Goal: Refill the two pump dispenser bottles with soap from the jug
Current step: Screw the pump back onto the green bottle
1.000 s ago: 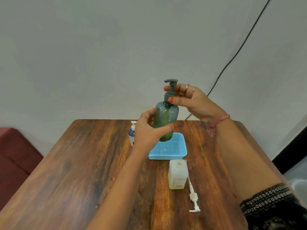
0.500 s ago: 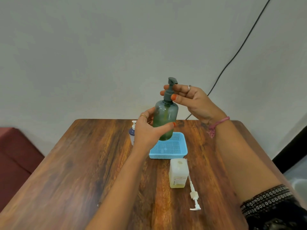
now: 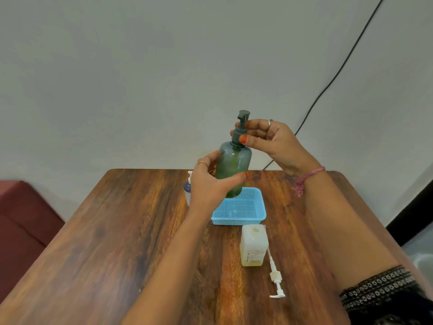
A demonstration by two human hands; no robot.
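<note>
A green pump bottle [image 3: 233,167] is held upright in the air above the table. My left hand [image 3: 210,186] grips its body from the left. My right hand [image 3: 274,141] pinches the collar of its dark pump head [image 3: 241,127] with thumb and fingers. A square translucent jug [image 3: 254,246] with yellowish soap stands open on the table, nearer to me. Its white pump [image 3: 275,275] lies beside it on the right. A second dispenser, white with a blue label [image 3: 187,187], stands behind my left hand, mostly hidden.
A blue plastic basket [image 3: 239,208] sits on the wooden table [image 3: 117,242] under the raised bottle. A black cable [image 3: 339,66] runs down the wall at the right. A dark red seat [image 3: 21,221] is to the left of the table.
The pump head has turned in my right hand's fingers, its spout swinging from pointing left toward the front. The bottle has risen slightly. My left hand keeps its grip.
</note>
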